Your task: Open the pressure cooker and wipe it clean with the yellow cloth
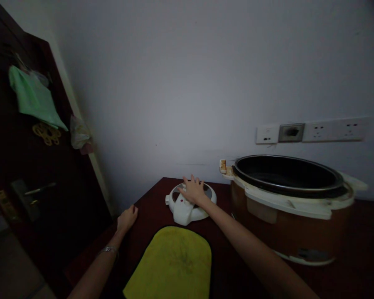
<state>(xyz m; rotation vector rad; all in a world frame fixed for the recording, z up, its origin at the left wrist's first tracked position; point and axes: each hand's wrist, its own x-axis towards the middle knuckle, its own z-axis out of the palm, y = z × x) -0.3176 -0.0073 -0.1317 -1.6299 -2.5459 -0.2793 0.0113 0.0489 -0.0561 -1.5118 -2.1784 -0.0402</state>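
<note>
My right hand [193, 191] rests on top of a white lid [191, 214] that looks like a rice cooker's, its fingers spread over the dark glass. The lid lies on the dark red table [152, 203] near the wall. To its left, my left hand [127, 218] leans on the table's edge with fingers curled in; nothing shows in them. A large electric cooker [293, 232] with a brown body and white rim stands to the right of my right arm. Its top is uncovered, and a black inner pot [286, 176] sits inside.
A yellow-green padded mat or chair back [177, 265] is in front of me, below the lid. Wall sockets [318, 131] are above the cooker. At the left, a dark door [65, 182] has a light green cloth [35, 97] hanging on it.
</note>
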